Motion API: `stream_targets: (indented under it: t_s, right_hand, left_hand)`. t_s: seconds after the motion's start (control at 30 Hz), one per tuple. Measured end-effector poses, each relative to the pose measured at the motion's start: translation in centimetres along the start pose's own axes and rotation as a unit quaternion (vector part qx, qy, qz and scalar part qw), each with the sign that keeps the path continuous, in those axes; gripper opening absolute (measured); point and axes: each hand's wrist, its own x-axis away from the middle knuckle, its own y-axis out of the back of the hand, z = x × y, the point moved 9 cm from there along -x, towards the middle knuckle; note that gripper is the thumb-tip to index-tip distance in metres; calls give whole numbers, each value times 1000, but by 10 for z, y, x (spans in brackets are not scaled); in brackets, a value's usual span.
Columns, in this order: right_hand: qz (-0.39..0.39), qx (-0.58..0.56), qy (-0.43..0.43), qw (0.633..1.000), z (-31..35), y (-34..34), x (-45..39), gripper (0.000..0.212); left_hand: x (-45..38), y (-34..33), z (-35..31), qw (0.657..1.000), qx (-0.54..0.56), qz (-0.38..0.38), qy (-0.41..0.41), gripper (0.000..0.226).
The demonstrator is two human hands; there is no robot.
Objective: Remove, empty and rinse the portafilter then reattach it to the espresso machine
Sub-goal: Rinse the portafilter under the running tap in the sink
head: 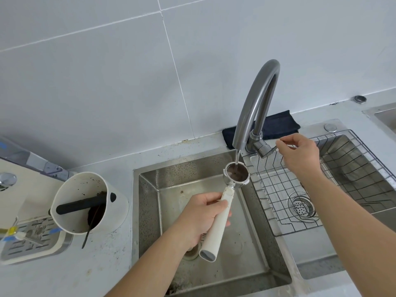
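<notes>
While water runs in a thin stream from the curved faucet [256,99], the portafilter [231,189] is held above the left sink basin [150,211], its metal basket directly under the spout and wet brown residue visible inside. The left hand [200,217] is wrapped closed around the white handle, basket end pointing away from the person. The right hand [300,155] is at the faucet lever [266,150], fingertips pinched on its end. A wire rack [289,189] sits in the right basin, over a round drain strainer [301,205]. A dark folded cloth [276,125] lies behind the faucet against the grey tiled wall [107,71]. On the speckled grey countertop [102,264], left of the sink, stands a white knock box [85,200] with a black bar and dark grounds inside. A drip tray [32,236] occupies the far left edge.
</notes>
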Motion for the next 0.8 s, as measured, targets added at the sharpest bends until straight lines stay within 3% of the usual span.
stream_targets:
  t_s: [0.17, 0.4, 0.8]
  right_hand:
    - [0, -1, -8, 1000, -1, 1, 0, 5]
    - [2, -2, -10, 1000, -2, 0, 0, 7]
    - [9, -11, -5, 1000, 0, -1, 1, 8]
  left_hand:
    - [-1, 11, 4, 1000, -10, -21, -6, 19]
    - [0, 21, -6, 995, -79, -36, -47, 40]
    - [-7, -4, -5, 998, -24, -32, -45, 31]
